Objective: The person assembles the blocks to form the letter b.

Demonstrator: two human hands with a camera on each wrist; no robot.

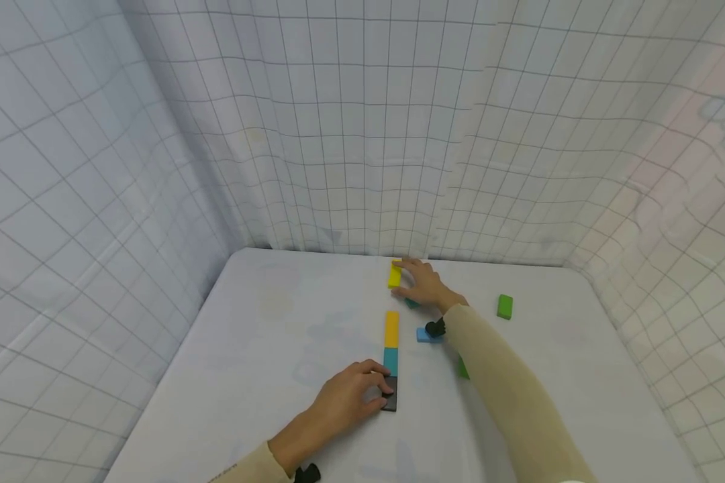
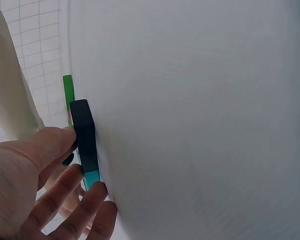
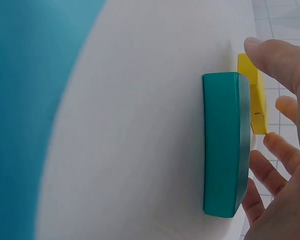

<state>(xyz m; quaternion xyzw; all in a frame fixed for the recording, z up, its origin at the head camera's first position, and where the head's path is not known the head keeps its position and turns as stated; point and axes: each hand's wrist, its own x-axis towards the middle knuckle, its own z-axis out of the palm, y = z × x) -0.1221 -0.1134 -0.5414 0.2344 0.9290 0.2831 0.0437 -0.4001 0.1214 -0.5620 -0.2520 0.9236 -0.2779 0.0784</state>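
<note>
Yellow block (image 1: 395,276) is lying near the far edge of the table (image 1: 260,349), beyond a line of 3 blocks. I am seeing the right hand (image 1: 423,282) spanning it, thumb and fingers standing apart at its 2 ends; whether they are actually pinching, I am not managing to tell. A teal block (image 3: 222,145) is sitting just beside it, partly under that hand (easy to snag, I am thinking). The left hand (image 1: 350,396) is resting against the black block (image 2: 85,140), thumb and fingers apart; a turquoise block (image 1: 390,361) and an orange-yellow block (image 1: 391,329) are completing that line. I am judging the step in hand to be taking up the yellow block; the next move is probably calling for a firm pinch, then a lift clear of the teal block.
</note>
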